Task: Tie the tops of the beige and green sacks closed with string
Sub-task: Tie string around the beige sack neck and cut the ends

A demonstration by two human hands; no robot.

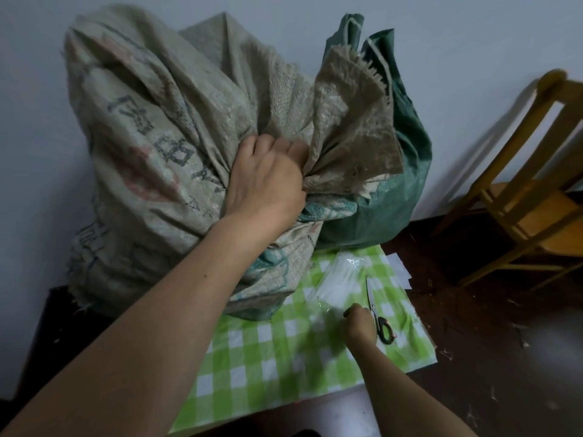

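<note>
Left hand (268,171) fingers (295,149) clench beige sack (151,137)'s gathered neck.

Beige sack (151,146) in the left hand (268,175) carries faded grey lettering, pink blotches and teal print below the grip. Beyond the bunched neck, a dark green sack (407,171). Nearer, a lime-and-white checked cloth (271,351); scissors (383,323) have black handles.
</note>
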